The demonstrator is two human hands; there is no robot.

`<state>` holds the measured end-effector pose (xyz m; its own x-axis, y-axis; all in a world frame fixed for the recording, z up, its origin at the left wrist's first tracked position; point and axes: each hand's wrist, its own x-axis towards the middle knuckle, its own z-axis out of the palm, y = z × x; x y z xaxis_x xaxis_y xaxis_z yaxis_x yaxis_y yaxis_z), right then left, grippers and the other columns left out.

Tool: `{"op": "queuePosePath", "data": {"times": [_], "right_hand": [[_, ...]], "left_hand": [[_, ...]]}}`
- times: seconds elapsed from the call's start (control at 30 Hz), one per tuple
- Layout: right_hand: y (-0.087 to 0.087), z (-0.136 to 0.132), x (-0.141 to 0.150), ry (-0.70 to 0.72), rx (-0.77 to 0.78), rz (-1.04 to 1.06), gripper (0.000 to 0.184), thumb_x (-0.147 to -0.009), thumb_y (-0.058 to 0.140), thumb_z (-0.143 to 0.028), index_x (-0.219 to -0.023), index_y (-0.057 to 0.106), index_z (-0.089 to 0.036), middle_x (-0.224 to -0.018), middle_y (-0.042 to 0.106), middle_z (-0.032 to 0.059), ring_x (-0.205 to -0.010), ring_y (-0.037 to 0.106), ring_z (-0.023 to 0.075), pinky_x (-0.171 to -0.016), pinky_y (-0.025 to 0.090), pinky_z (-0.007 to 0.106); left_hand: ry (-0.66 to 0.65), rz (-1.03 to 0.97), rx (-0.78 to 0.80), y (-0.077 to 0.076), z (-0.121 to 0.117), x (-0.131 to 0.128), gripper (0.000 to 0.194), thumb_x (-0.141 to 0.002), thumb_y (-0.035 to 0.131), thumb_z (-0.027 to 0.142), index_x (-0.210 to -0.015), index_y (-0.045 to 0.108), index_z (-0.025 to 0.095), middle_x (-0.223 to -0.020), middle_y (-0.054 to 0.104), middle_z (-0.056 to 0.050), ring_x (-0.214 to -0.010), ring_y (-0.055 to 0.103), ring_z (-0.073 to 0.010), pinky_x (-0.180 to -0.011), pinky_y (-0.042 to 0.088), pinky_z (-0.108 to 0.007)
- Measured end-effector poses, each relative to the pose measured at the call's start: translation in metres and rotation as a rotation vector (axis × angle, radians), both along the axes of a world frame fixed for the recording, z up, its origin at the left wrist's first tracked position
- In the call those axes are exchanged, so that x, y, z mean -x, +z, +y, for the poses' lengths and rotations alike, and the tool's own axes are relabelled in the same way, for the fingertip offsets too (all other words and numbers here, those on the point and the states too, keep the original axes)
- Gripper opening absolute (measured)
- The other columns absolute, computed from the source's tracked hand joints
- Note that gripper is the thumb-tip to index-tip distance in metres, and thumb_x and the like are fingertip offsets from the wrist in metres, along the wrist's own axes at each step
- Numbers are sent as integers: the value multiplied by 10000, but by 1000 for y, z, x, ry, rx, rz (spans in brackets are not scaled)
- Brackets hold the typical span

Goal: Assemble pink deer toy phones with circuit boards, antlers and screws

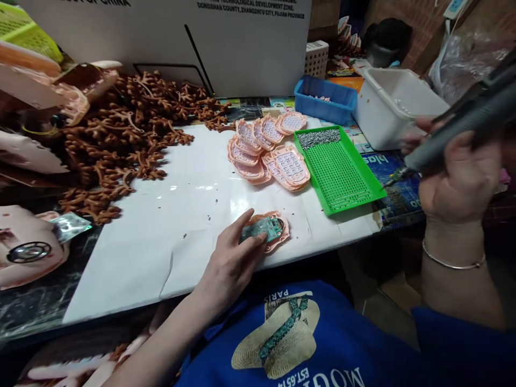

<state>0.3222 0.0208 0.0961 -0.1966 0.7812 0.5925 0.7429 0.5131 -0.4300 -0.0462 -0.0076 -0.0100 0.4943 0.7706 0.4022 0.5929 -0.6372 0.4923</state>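
In front of me on the white board lies a pink plastic casing (284, 232) with a green circuit board (274, 228) in it. My left hand (236, 250) grips the casing from the left, fingers along its far side and thumb on the circuit board. At the right, my right hand (459, 183) is wrapped round a grey electric screwdriver (435, 148), raised and partly blurred. Its tip points down-left, close to the right edge of a green tray (342, 172). Small silver screws (320, 138) are heaped at the tray's far end.
Several pink keypad panels (288, 166) lie stacked left of the tray. Brown plastic parts (133, 118) form a big pile at the left, beside pink shells (28, 247). A blue bin (325, 101) and a white tub (397, 107) stand behind the tray.
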Motion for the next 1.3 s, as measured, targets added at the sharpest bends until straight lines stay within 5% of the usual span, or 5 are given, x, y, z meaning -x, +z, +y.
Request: {"op": "queuePosePath", "data": {"times": [0.1,0.27,0.67,1.03,1.3], "right_hand": [[5,5,7,-52,19,382,341,-1003,438,-394,-1342,424,-368,-1140,635,84,-981,664,242,-854,570,472],[9,19,33,186,157,427,418,-904,559,-439,-1271,435,-283,-851,529,8,-595,547,158,-549,526,339],[-44,38,56,-27,157,388,476,-950,442,-501,-1376,336,-316,-817,614,29,-619,574,222,-599,520,414],[-44,32,58,-85,168,338,426,-948,402,-512,-1327,316,-337,-815,610,22,-595,546,221,-597,532,423],[-43,34,56,-135,124,214,538,-996,332,-477,-1497,179,-356,-908,650,64,-654,583,231,-605,541,420]], "left_hand": [[-14,-5,0,0,-1,-13,193,-927,592,151,-1104,652,195,-1508,441,-179,-1303,556,-313,-1005,541,-498],[-142,2,-30,3,3,-45,240,-929,573,117,-1153,606,198,-1531,440,-174,-1343,505,-296,-1022,526,-503],[-235,78,-77,7,3,-50,278,-901,564,48,-1159,547,150,-1443,568,-156,-1362,439,-328,-1042,491,-544],[-257,62,-36,9,5,-51,275,-887,557,43,-1137,566,157,-1460,552,-142,-1361,438,-324,-1071,479,-535],[-239,85,-65,18,8,-56,168,-903,548,102,-1048,604,166,-1380,613,-127,-1259,511,-303,-1021,513,-504]]}}
